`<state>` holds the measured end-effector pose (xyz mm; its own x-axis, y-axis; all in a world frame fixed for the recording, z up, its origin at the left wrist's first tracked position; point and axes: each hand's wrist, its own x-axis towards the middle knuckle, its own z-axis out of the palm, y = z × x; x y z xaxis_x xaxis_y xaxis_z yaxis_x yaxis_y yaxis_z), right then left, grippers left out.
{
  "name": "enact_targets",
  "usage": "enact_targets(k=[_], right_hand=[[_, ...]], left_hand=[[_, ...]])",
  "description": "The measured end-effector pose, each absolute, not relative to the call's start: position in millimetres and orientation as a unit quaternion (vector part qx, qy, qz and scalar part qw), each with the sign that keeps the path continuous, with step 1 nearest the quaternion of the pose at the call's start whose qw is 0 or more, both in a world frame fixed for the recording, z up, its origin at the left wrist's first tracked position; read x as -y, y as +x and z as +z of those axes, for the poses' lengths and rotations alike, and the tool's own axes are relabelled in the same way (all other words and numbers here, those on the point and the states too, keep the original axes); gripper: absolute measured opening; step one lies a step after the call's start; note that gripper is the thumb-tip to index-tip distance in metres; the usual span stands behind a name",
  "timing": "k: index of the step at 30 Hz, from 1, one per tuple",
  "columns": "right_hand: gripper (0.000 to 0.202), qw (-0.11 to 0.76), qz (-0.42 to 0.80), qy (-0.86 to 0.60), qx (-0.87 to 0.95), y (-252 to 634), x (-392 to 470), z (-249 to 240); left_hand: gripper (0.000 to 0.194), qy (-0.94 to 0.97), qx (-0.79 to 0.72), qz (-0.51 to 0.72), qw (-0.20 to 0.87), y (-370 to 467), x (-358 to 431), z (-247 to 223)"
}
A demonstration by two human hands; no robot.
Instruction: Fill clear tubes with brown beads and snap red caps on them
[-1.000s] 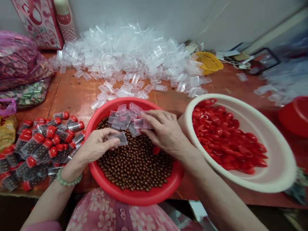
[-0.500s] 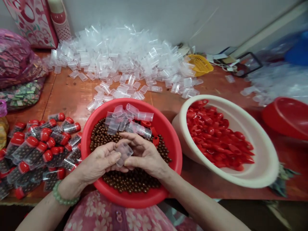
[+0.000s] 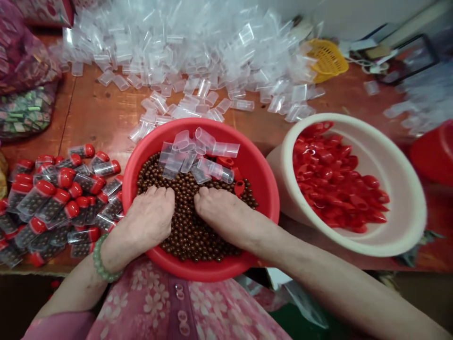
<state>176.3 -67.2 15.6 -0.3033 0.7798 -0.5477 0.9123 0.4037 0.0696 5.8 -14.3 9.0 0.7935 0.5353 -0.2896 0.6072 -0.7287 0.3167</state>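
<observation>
Brown balls lie in red basin; likely light, hard, slippery, best scooped from underneath. Left hand, right hand both among them; fingertips hidden, cannot tell if pinching.

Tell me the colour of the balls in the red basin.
The small balls are glossy brown; the head view shows them.

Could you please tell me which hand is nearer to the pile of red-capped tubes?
Left. The left hand, in the brown beads, is just right of the pile; the right hand, also in the beads, is farther right.
</observation>
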Motion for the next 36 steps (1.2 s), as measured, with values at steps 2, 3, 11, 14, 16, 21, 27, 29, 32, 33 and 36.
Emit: enact_targets(k=[2,3,11,14,16,21,27,29,32,33,36], right_hand=[[0.031,0.247,-0.149,0.496,-0.819,169,66,10],[0.031,0.231,-0.166,0.482,-0.829,167,64,7],[0.038,-0.008,-0.403,0.479,-0.78,174,53,-19],[0.036,-0.135,-0.469,0.48,-0.729,179,53,-21],[0.035,-0.211,-0.501,0.471,-0.695,183,54,-18],[0.038,-0.31,-0.451,0.484,-0.683,195,61,-3],[0.037,-0.353,-0.409,0.465,-0.701,198,71,8],[0.038,-0.355,-0.391,0.454,-0.718,196,73,10],[0.039,-0.365,-0.337,0.449,-0.742,192,78,13],[0.037,-0.369,-0.31,0.448,-0.753,191,80,13],[0.031,-0.378,-0.204,0.451,-0.782,184,87,9]], left_hand=[[0.021,0.929,-0.297,-0.103,0.196,7,14,8],[0.022,0.928,-0.294,-0.108,0.2,8,14,7],[0.027,0.905,-0.326,-0.086,0.258,9,9,5],[0.033,0.884,-0.355,-0.041,0.302,8,5,1],[0.037,0.872,-0.362,0.027,0.328,5,2,-1],[0.044,0.789,-0.354,0.14,0.482,-6,-3,4],[0.063,0.624,-0.262,0.095,0.73,-5,5,9],[0.059,0.642,-0.275,0.108,0.708,-2,7,8],[0.051,0.663,-0.278,0.1,0.688,0,8,7],[0.049,0.662,-0.281,0.094,0.688,0,9,7],[0.045,0.66,-0.302,0.095,0.682,-3,9,8]])
